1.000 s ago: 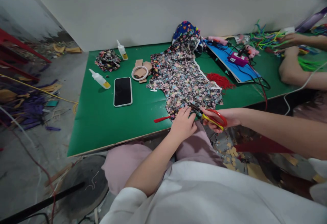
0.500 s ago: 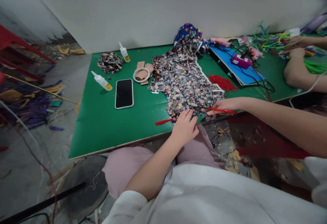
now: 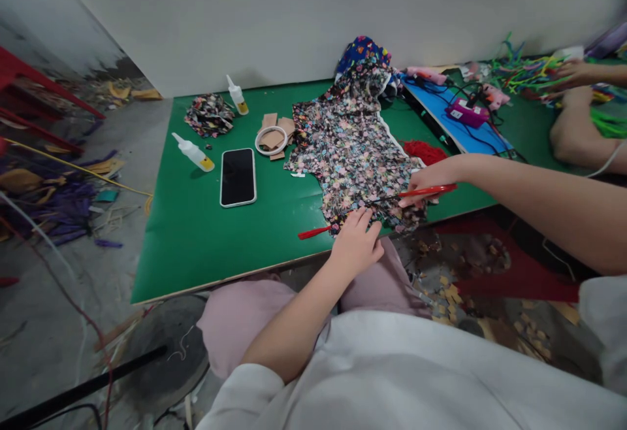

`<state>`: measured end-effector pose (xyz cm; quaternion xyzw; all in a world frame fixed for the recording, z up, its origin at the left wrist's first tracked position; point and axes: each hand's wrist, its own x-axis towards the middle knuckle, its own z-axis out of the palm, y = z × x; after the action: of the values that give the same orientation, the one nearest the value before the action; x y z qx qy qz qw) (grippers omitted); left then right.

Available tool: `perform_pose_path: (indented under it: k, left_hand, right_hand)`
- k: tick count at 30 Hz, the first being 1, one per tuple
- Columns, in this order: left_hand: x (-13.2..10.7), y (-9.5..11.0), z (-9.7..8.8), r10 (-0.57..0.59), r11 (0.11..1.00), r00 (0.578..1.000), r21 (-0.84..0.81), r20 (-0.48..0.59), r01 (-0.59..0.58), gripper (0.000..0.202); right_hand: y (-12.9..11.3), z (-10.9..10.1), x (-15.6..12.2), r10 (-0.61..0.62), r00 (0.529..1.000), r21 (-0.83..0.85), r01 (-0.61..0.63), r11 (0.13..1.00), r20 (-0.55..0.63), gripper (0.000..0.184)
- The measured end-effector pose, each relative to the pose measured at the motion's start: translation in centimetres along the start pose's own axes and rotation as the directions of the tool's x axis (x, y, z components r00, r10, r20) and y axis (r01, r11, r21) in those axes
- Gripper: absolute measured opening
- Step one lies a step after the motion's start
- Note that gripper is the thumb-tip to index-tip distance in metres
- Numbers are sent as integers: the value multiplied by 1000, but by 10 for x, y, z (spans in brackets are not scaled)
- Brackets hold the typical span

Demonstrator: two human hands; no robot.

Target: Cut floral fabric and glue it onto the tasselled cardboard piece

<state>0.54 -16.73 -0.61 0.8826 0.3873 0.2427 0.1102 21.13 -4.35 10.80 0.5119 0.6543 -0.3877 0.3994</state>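
A floral patterned fabric (image 3: 350,149) lies spread on the green table (image 3: 206,234), its near edge at the table's front. My left hand (image 3: 356,244) rests on that near edge with its fingers pressed flat on the cloth. My right hand (image 3: 425,180) grips red-handled scissors (image 3: 416,193), whose blades point left into the fabric just above my left fingers. A thin red strip (image 3: 313,232) lies on the table beside my left hand.
A black phone (image 3: 238,176), two glue bottles (image 3: 193,153), a white ring (image 3: 271,140) on brown card pieces and a small fabric bundle (image 3: 209,115) sit at the left. A blue board (image 3: 460,132) with cables and red thread (image 3: 424,152) lie right. Another person's hands (image 3: 575,116) work at far right.
My right hand with the scissors has moved up from below the table edge onto the fabric, blades now lying across the cloth. My left hand has stayed at the fabric's near edge.
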Motion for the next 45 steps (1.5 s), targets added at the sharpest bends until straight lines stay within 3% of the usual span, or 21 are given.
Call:
perform_pose_path:
  k: [7, 13, 20, 25, 36, 45]
  left_hand:
    - [0, 0, -2, -9, 1000, 1000, -14, 6, 9, 34]
    - [0, 1, -3, -10, 1000, 1000, -12, 12, 10, 35]
    - [0, 1, -5, -11, 1000, 1000, -11, 14, 11, 35]
    - [0, 1, -5, -17, 999, 1000, -30, 14, 17, 34]
    - [1, 1, -6, -16, 1000, 999, -25, 28, 16, 34]
    - [1, 1, -6, -8, 1000, 1000, -22, 27, 8, 34]
  right_hand:
    - [-4, -7, 2, -19, 1000, -82, 17, 996, -16, 74]
    - [5, -5, -2, 13, 997, 68, -18, 998, 73, 70]
    - [1, -5, 4, -62, 991, 86, 52, 995, 116, 67]
    - [1, -5, 7, -54, 990, 159, 33, 987, 130, 62]
    - [8, -13, 26, -39, 985, 63, 29, 998, 169, 62]
    - [6, -17, 24, 72, 982, 209, -109, 972, 175, 57]
